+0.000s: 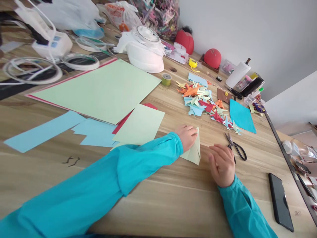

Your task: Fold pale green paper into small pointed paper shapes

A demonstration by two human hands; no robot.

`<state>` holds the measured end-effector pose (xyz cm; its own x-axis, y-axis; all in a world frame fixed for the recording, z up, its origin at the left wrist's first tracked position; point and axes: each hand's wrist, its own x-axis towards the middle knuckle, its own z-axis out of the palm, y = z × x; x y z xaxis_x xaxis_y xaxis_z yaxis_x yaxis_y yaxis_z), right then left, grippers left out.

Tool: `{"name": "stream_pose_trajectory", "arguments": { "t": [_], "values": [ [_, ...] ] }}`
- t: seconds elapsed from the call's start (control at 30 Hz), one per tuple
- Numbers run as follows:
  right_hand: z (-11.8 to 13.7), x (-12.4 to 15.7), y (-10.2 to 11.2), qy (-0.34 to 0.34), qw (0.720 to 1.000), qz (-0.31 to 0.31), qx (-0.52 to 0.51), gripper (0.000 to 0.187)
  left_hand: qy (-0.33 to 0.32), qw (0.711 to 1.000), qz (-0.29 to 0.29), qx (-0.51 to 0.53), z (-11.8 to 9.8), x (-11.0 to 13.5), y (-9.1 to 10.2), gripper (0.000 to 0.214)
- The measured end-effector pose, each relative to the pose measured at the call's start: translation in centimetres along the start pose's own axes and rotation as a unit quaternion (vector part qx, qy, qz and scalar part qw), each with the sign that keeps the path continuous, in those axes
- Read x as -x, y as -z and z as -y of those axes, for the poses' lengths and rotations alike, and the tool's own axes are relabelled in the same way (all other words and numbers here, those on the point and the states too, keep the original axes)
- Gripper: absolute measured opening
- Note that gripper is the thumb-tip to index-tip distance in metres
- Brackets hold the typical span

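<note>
A small pale green folded paper (194, 151) lies on the wooden table (173, 195) in front of me. My left hand (188, 136) rests on its upper left part, fingers curled down and pressing it flat. To the right of the paper, my right hand (221, 163) sits on the table with its fingers together and bent, touching the paper's right edge or just beside it; I see nothing held in it. Both arms wear teal sleeves.
Black scissors (236, 147) lie right of my right hand. A pile of folded paper shapes (201, 100) and a blue sheet (241, 115) sit beyond. Large green (99, 91) and light blue sheets (44, 130) lie left. A black phone (280, 201) is near the right edge.
</note>
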<state>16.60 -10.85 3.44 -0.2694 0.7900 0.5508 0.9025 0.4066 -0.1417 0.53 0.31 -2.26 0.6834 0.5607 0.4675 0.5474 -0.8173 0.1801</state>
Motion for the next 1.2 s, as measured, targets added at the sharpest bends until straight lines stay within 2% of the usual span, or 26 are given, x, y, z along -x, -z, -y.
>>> {"name": "stream_pose_trajectory", "arguments": {
  "t": [0.1, 0.2, 0.3, 0.37, 0.5, 0.6, 0.8, 1.2],
  "values": [
    [-0.9, -2.6, -1.6, -0.037, 0.999, -0.007, 0.017, 0.016, -0.010, 0.999, 0.004, -0.039, 0.1, 0.0, 0.0, 0.025],
    [-1.5, -4.4, -4.5, -0.052, 0.998, 0.031, 0.033, 0.022, -0.001, 0.999, -0.005, -0.050, 0.0, 0.1, -0.1, 0.027],
    [-1.9, -4.7, -6.8, -0.054, 0.996, 0.059, 0.046, 0.026, -0.004, 0.999, -0.009, -0.033, 0.0, 0.1, 0.1, 0.026],
    [-1.9, -4.5, -7.4, -0.047, 0.995, 0.072, 0.053, 0.026, 0.003, 1.000, -0.022, -0.010, 0.2, 0.2, 0.4, 0.025],
    [-1.8, -4.2, -7.2, -0.038, 0.991, 0.098, 0.077, 0.029, 0.097, 0.992, -0.074, 0.017, 0.9, 0.4, 1.1, 0.022],
    [-1.8, -4.3, -6.9, -0.042, 0.988, 0.117, 0.089, 0.032, 0.152, 0.985, -0.083, 0.019, 1.2, 0.5, 1.5, 0.025],
    [-1.7, -4.3, -7.0, -0.053, 0.987, 0.121, 0.087, 0.032, 0.162, 0.985, -0.047, 0.031, 1.0, 0.3, 1.7, 0.024],
    [-1.9, -4.0, -6.9, -0.022, 0.995, 0.088, 0.039, 0.022, 0.153, 0.983, -0.069, 0.078, 1.5, 0.5, 1.2, 0.019]
  ]
}}
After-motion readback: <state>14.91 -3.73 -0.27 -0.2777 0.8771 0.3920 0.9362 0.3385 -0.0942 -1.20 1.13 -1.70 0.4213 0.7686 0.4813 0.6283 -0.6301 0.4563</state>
